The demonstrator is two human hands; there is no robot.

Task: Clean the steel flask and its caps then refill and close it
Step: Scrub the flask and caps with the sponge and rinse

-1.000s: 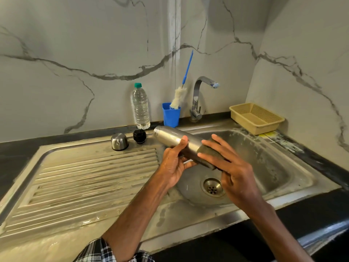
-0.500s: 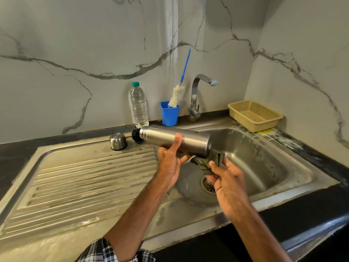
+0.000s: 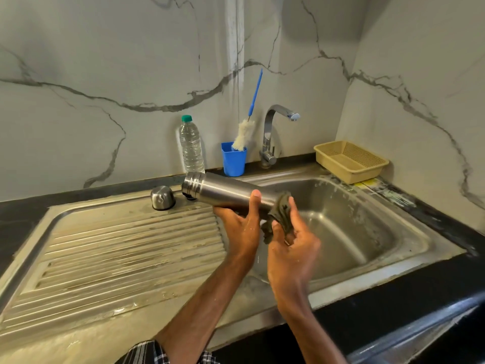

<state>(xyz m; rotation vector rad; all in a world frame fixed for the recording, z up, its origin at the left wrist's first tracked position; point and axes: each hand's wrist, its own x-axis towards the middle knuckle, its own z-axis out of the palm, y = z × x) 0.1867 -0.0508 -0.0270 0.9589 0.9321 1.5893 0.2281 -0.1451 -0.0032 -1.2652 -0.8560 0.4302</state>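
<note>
Left hand [image 3: 241,227]: one flask [image 3: 223,189]. Right hand [image 3: 291,253]: one scrubber [image 3: 282,211].

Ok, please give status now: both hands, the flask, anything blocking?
Left hand grips steel flask, uncapped, lying sideways. Right hand holds dark scrub pad against its base end. Steel cap sits on drainboard. Nothing blocking.

A ridged drainboard [image 3: 118,245] lies open on the left and the sink basin [image 3: 367,232] open on the right, while a steel cap [image 3: 162,197], water bottle [image 3: 191,148], blue cup [image 3: 233,160], tap [image 3: 270,137] and yellow basket [image 3: 351,161] crowd the back edge.
</note>
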